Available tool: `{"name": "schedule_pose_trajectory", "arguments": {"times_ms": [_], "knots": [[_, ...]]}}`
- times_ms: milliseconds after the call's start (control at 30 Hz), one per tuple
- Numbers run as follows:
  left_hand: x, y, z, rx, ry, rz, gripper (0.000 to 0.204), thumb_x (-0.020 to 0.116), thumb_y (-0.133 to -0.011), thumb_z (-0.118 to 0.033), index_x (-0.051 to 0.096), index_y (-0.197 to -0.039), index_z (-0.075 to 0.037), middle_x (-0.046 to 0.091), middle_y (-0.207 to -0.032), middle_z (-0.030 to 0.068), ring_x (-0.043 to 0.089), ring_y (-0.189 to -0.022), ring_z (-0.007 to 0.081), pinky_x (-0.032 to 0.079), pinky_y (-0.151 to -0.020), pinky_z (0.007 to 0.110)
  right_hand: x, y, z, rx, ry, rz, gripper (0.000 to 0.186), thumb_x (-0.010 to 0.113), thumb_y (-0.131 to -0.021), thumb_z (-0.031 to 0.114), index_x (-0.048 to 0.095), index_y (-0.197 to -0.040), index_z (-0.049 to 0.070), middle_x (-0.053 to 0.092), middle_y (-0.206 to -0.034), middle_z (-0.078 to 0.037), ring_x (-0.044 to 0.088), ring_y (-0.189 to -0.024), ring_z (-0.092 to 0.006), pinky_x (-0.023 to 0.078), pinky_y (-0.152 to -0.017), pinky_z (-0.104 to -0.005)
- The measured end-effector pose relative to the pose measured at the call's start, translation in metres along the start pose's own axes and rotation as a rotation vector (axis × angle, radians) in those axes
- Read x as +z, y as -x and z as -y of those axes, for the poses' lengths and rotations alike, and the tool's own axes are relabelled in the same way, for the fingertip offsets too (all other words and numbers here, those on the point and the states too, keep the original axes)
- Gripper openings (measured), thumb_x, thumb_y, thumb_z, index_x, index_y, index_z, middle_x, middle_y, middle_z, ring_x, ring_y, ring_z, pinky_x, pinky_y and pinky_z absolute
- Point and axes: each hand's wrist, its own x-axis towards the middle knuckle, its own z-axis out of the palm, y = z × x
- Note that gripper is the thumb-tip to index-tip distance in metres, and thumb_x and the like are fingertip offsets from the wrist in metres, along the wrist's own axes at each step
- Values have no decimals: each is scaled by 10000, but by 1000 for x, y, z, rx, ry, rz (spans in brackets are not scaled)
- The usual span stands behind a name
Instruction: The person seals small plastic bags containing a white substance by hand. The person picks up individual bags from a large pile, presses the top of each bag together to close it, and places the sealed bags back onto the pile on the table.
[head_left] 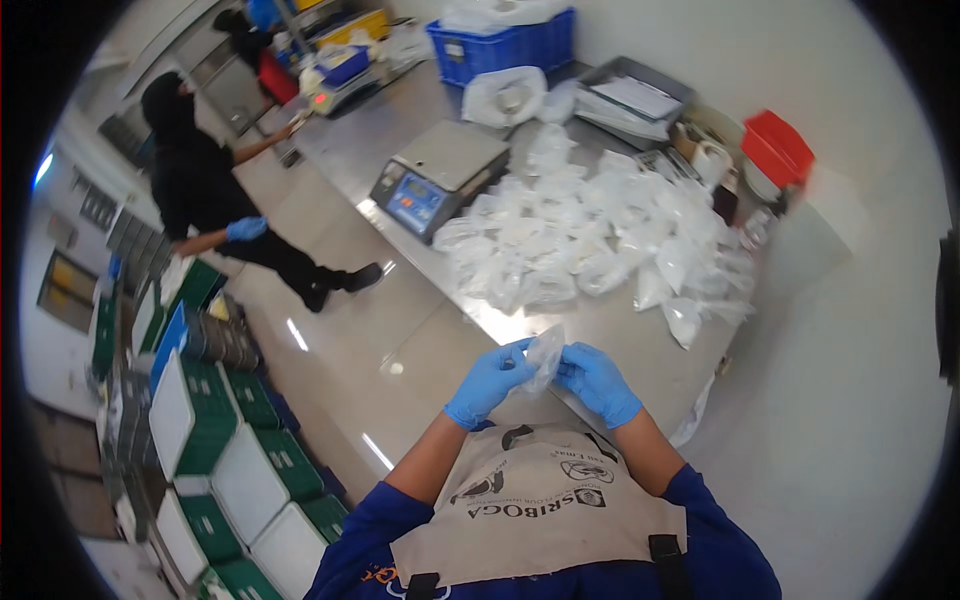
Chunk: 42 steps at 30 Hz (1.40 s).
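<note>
Both hands are in blue gloves at the near edge of the steel table (700, 370). My left hand (492, 380) grips a small, crinkled clear plastic bag (543, 355). My right hand (592, 380) holds the same bag from the other side, its fingertips partly hidden behind it. Just beyond them lies a big heap of white-filled plastic bags (590, 240). A digital scale (440, 175) stands to the left of the heap.
A blue bin (500, 50), a grey tray (625, 105) and a red container (778, 145) line the wall. A co-worker in black (205, 185) walks at left; another person (245, 45) is farther back. Green-and-white crates (240, 450) are stacked on the left floor.
</note>
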Motion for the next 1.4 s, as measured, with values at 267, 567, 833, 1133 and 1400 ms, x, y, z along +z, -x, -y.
{"name": "schedule_pose_trajectory", "arguments": {"times_ms": [267, 567, 833, 1133, 1400], "knots": [[-32, 62, -6, 30, 647, -18, 168, 704, -898, -69, 607, -1035, -66, 629, -1061, 29, 607, -972, 126, 487, -894, 259, 84, -29, -2, 8, 270, 192, 161, 672, -836, 4, 613, -980, 44, 616, -852, -10, 558, -745, -77, 475, -700, -227], [-47, 64, -21, 240, -553, -819, 264, 638, -802, 28, 581, -1051, -38, 488, -745, -9, 466, -676, 106, 433, -637, 263, 133, -28, -9, -432, 1028, 224, 384, 620, -785, -5, 624, -1164, 54, 558, -719, -6, 505, -645, -105, 442, -594, -303], [-46, 57, -11, 360, -887, -893, 244, 615, -785, 22, 598, -1021, -36, 457, -616, 48, 475, -566, 178, 426, -574, 335, 107, -36, -28, -733, 1326, -217, 263, 636, -754, 14, 576, -1002, 81, 538, -639, -124, 583, -608, -325, 452, -584, -433], [-29, 54, -5, 133, -933, -446, 172, 618, -770, -57, 626, -936, -15, 611, -821, 157, 608, -749, 323, 502, -722, 410, 51, -25, -24, -364, 980, -231, 65, 631, -814, 96, 596, -842, 48, 601, -689, -82, 609, -663, -201, 500, -641, -354], [-8, 49, 3, 351, -826, -291, 148, 499, -726, 50, 556, -861, 39, 592, -841, 146, 537, -723, 236, 473, -725, 311, 34, -3, -37, -78, 9, 150, 97, 570, -916, 75, 649, -911, 18, 651, -930, -48, 640, -855, -147, 544, -779, -287]]}}
